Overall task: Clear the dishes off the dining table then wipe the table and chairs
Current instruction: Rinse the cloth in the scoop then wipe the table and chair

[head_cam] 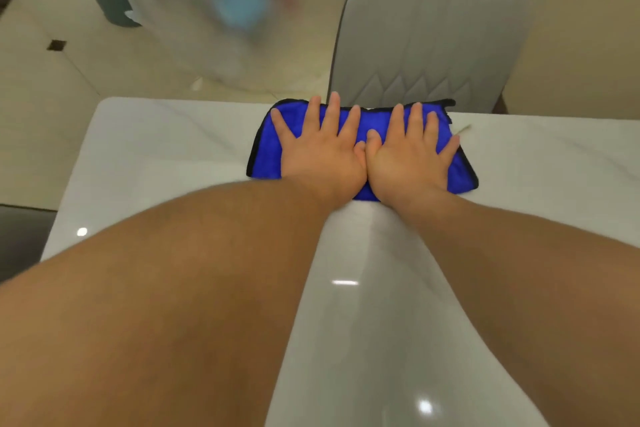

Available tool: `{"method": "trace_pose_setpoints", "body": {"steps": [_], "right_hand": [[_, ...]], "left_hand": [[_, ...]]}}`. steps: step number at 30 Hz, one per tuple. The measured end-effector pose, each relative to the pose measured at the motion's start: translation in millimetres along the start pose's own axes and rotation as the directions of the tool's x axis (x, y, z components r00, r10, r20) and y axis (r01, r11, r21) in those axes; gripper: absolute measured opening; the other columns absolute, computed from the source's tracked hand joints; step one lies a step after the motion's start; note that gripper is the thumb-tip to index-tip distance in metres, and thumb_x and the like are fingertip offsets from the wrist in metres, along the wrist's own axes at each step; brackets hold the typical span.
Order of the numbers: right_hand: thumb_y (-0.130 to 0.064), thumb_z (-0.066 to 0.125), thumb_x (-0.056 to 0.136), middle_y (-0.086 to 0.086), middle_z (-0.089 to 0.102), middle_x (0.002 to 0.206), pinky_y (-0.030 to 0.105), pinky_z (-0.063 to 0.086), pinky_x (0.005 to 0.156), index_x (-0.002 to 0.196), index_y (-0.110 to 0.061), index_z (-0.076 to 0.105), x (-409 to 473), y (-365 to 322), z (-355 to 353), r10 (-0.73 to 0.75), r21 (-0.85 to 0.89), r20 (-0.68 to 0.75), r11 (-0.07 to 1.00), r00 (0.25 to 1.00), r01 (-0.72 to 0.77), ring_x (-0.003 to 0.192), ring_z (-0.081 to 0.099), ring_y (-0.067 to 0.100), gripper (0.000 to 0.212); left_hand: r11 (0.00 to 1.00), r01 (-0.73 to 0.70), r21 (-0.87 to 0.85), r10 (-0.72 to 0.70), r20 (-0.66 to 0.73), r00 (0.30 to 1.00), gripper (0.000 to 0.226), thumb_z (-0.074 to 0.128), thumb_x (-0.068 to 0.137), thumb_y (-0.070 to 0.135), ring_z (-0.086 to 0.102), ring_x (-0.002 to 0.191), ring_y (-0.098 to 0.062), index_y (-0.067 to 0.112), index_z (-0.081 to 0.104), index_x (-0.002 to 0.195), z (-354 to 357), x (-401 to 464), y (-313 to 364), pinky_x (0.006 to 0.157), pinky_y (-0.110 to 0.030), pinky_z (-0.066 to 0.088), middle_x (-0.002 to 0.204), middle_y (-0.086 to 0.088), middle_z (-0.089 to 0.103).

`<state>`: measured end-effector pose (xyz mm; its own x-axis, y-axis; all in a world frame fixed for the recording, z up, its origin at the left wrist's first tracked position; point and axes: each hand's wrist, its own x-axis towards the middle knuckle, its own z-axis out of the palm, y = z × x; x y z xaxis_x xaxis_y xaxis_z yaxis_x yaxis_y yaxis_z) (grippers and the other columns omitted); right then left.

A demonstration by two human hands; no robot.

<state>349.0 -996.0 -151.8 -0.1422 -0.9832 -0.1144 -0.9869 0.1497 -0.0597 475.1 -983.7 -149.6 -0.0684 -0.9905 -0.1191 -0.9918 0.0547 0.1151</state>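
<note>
Pressing flat, 2 hands (369,154) hold blue cloth (362,116) on table (166,146).

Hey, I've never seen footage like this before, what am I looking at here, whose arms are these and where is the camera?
There is no machine here. The single picture comes from a wide-angle camera worn on a person's head, looking forward and down, so the two big forearms are the wearer's own.

Both hands lie flat, side by side, on a blue cloth with a dark edge: the left hand and the right hand, fingers straight and spread. They press on the cloth rather than grip it, so nothing is truly held.

The cloth lies near the far edge of a glossy white table. Beyond that edge stands a grey padded chair. No dishes show on the visible part. The upper left is too blurred to tell.
</note>
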Motion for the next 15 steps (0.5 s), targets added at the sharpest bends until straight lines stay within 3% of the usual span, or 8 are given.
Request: {"method": "trace_pose_setpoints", "body": {"steps": [10, 15], "right_hand": [[-0.056, 0.012, 0.1, 0.002, 0.001, 0.171, 0.063, -0.004, 0.121, 0.162, -0.026, 0.006, 21.4, -14.5, -1.9, 0.062, -0.026, 0.037, 0.998, 0.997, -0.061, 0.156, -0.006, 0.026, 0.07], [-0.055, 0.013, 0.1, 0.004, -0.001, 0.171, 0.066, -0.008, 0.119, 0.163, -0.024, 0.003, 0.9, -72.3, 2.5, 0.066, -0.016, 0.05, 0.998, 0.997, -0.065, 0.156, -0.009, 0.029, 0.071]], "left_hand": [[0.999, -0.044, -0.026, 0.045, 0.024, 0.999, 0.06, 0.009, 0.104, 0.047, -0.01, 0.156, -0.027, 0.033, 0.003, 0.162, -5.2, 18.8, -10.8, 0.11, -0.077, -0.007, 0.171, 0.0, -0.006], [0.999, -0.043, -0.004, 0.043, -0.009, 0.999, 0.058, 0.007, 0.104, 0.048, -0.006, 0.156, -0.025, 0.036, 0.004, 0.161, -7.4, 5.2, -70.4, 0.111, -0.077, -0.005, 0.171, 0.004, -0.002]]}}
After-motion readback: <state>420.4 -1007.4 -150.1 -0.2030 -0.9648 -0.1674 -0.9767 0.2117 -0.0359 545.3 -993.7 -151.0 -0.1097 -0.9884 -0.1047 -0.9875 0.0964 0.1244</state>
